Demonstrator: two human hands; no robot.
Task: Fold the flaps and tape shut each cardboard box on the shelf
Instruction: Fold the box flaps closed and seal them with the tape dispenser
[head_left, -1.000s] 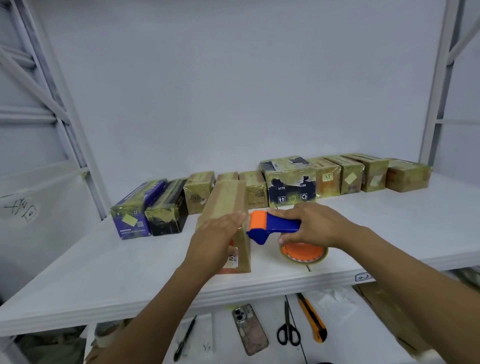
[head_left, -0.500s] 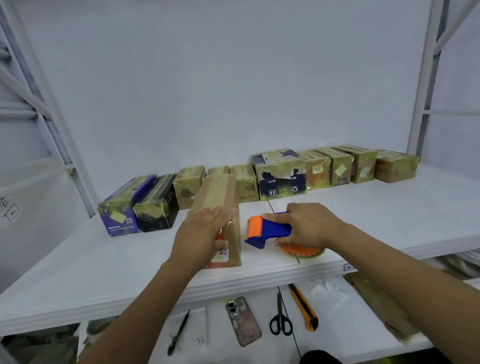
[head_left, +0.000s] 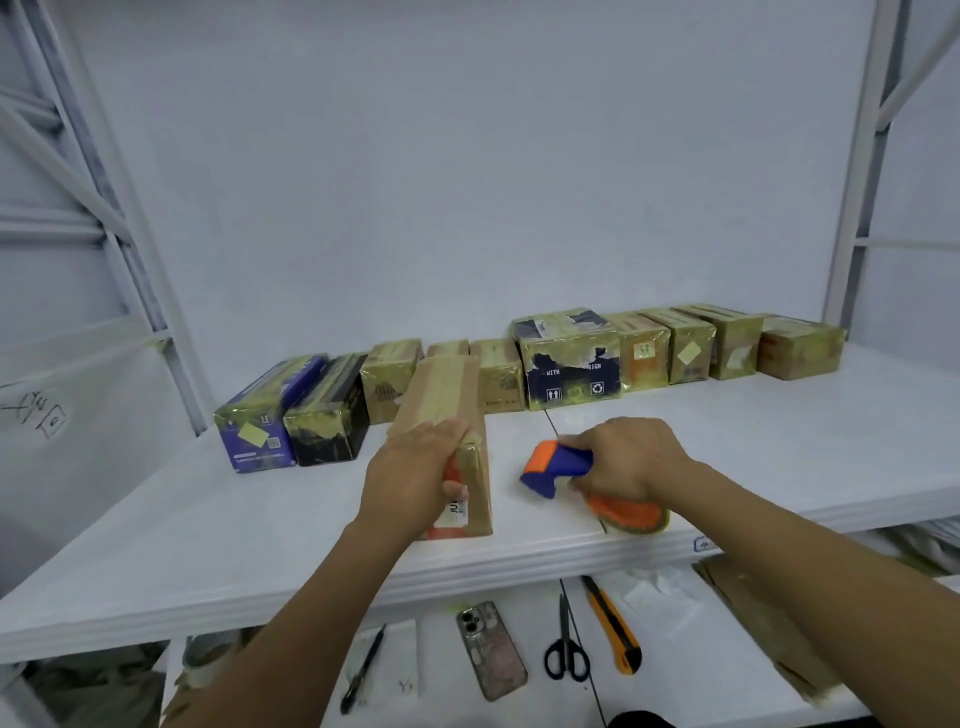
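A long brown cardboard box (head_left: 445, 395) lies lengthwise on the white shelf (head_left: 208, 519), with tape along its top. My left hand (head_left: 415, 473) grips its near end, fingers over the top edge and thumb on the front face. To the right, my right hand (head_left: 631, 460) holds a blue and orange tape dispenser (head_left: 558, 465), whose tape roll (head_left: 631, 514) rests on the shelf near the front edge. The dispenser is apart from the box. A row of taped boxes (head_left: 571, 358) stands along the back of the shelf.
Two dark boxes (head_left: 291, 415) sit at the left end of the row. On the lower shelf lie a pen (head_left: 362, 670), a phone (head_left: 491, 649), scissors (head_left: 565, 652), an orange utility knife (head_left: 613, 629) and flat cardboard (head_left: 769, 629). Metal uprights (head_left: 857, 171) flank the shelf.
My left hand has closed over the near end of the box, with the thumb now on its front face. The right hand with the dispenser has shifted slightly right, away from the box.
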